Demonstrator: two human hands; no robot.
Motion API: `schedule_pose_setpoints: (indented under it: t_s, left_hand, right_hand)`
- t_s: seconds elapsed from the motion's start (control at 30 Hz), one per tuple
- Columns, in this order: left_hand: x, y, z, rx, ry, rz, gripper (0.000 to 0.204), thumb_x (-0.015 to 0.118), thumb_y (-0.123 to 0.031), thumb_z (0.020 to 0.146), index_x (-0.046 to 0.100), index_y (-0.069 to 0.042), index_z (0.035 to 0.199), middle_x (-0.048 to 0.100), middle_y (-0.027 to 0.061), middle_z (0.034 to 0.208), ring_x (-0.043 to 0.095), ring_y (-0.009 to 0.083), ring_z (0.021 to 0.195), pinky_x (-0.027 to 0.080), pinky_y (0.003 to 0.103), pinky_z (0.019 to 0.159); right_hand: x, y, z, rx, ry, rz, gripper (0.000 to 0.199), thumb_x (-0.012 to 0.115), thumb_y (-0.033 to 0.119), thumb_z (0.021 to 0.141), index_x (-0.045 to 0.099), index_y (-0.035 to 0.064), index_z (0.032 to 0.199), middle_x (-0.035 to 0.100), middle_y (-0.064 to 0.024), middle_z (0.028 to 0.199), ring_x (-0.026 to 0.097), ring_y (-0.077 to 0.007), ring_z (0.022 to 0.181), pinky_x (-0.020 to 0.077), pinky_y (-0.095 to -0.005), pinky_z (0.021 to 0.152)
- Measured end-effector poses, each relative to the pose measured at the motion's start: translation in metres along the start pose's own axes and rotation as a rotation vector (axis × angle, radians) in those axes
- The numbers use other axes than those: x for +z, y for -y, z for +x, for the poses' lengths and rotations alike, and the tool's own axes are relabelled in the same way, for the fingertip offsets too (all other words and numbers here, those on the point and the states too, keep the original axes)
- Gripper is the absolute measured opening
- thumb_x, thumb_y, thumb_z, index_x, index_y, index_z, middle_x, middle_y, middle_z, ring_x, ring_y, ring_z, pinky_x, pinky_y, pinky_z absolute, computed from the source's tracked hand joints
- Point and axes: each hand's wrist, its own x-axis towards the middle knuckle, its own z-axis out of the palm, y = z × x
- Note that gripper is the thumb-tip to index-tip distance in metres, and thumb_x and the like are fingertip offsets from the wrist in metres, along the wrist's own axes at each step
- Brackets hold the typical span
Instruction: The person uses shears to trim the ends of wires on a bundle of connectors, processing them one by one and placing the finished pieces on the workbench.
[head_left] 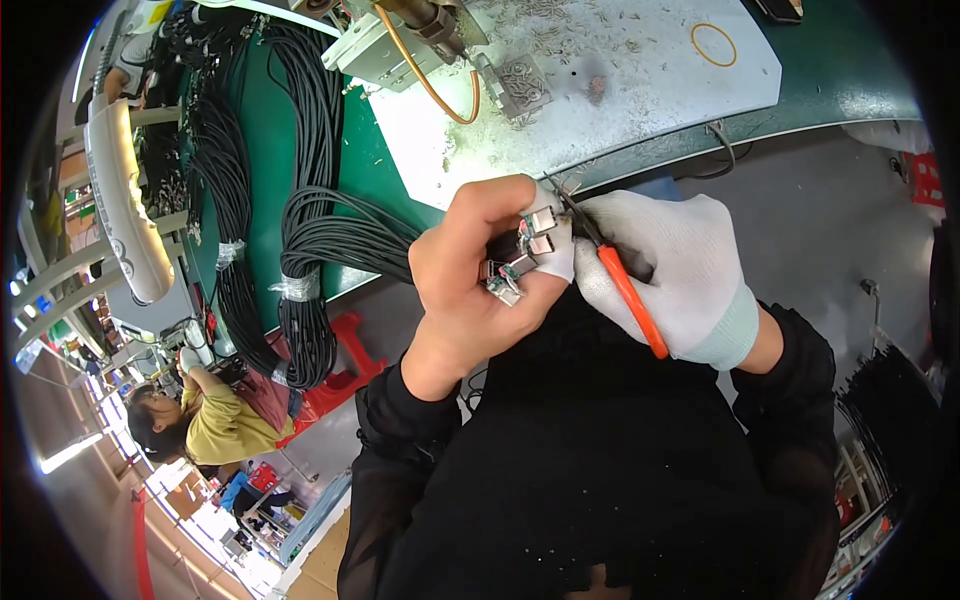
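Observation:
My left hand (470,275) is closed around several cable ends with metal plug connectors (542,244). Small green circuit boards show behind the metal shells. The hand is mostly bare, with white covering on a fingertip. In a white knit glove, my right hand (700,265) grips a pair of orange-handled pliers (632,300). Their dark metal tip points up and left, close beside the connectors; whether it touches one is hidden by the fingers. Black cables (350,225) run leftward from my left hand to a bundle on the green table.
A white work board (640,85) carries scattered metal bits and a yellow ring (713,45). Above it stands a machine head (425,25) with an orange-brown tube. Tied black cable bundles (305,130) hang over the table's edge. A white lamp (128,200) and a seated person (225,425) are at left.

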Motion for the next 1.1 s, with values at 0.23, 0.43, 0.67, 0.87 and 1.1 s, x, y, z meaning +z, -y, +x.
schedule_pose_setpoints:
  t_s: [0.23,0.43,0.67,0.87,1.1]
  left_hand:
    - [-0.009,-0.003,0.003,-0.293,0.071,0.038,0.016,0.07,-0.002,0.077,0.056,-0.002,0.085,0.053,-0.0035,0.069,0.046,0.0016,0.06,0.035,0.017,0.051]
    - [-0.004,0.006,0.002,-0.228,0.015,0.115,0.016,0.071,-0.004,0.077,0.056,-0.001,0.084,0.054,-0.0035,0.07,0.046,0.0028,0.059,0.036,0.019,0.051]
    - [-0.003,0.006,0.003,-0.388,-0.031,0.027,0.017,0.072,-0.004,0.077,0.058,-0.001,0.087,0.054,-0.0019,0.069,0.048,0.0047,0.06,0.04,0.02,0.053]
    - [-0.003,0.017,-0.007,-0.056,-0.018,0.176,0.017,0.07,-0.003,0.079,0.059,0.0,0.091,0.053,-0.0035,0.069,0.045,0.0027,0.057,0.037,0.018,0.051]
    - [-0.012,0.017,-0.002,-0.795,0.002,-0.539,0.013,0.068,-0.004,0.081,0.058,0.0,0.087,0.049,-0.0053,0.064,0.039,0.0028,0.052,0.031,0.021,0.045]
  right_hand:
    - [0.001,-0.009,0.008,-0.112,-0.135,-0.17,0.011,0.067,0.011,0.078,0.062,0.0029,0.083,0.056,-0.0107,0.061,0.055,-0.0248,0.05,0.043,-0.0304,0.048]
    - [-0.005,-0.004,0.014,0.127,0.051,-0.003,0.014,0.065,0.016,0.079,0.058,0.0048,0.077,0.052,-0.0128,0.058,0.054,-0.029,0.051,0.042,-0.034,0.048]
    - [0.008,-0.013,0.014,-0.038,-0.202,-0.273,0.015,0.063,0.016,0.079,0.056,0.0035,0.074,0.051,-0.0128,0.057,0.053,-0.0287,0.051,0.0423,-0.0319,0.049]
    - [-0.009,-0.005,0.019,0.292,0.226,0.049,0.016,0.059,0.014,0.084,0.063,-0.0016,0.086,0.054,-0.0028,0.06,0.052,-0.0091,0.049,0.0414,-0.0246,0.047]
    - [0.003,-0.01,0.015,0.511,0.3,0.673,0.018,0.056,0.016,0.085,0.063,-0.0006,0.083,0.054,0.0008,0.061,0.05,-0.0062,0.047,0.0403,-0.0209,0.044]
